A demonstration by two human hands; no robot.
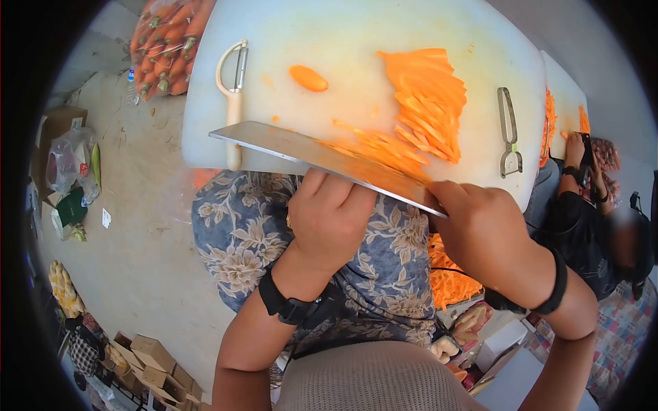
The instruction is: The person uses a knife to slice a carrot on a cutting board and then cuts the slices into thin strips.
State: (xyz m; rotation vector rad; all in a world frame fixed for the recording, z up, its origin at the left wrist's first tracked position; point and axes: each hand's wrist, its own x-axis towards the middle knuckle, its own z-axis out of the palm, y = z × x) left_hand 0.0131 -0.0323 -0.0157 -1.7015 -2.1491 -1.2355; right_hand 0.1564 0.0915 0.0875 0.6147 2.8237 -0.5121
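Note:
My right hand [480,222] is closed around the handle end of a broad-bladed cleaver [288,145], its blade tilted across the near edge of the white cutting board [274,27]. The fingers of my left hand [329,216] are curled against the blade's near edge, with their tips hidden behind it. Cut carrot strips [384,152] lie along the far side of the blade. Beyond them is a fanned stack of thin carrot slices [425,82], partly cut into strips. A single oval carrot slice [308,78] rests farther left.
A white-handled peeler [234,103] lies at the board's left, a metal peeler [508,133] at its right. A bag of carrots [168,48] stands beyond the left edge. Shredded carrot [449,277] fills a container below the board. Another person [582,212] works at the right. Cardboard boxes [154,353] stand lower left.

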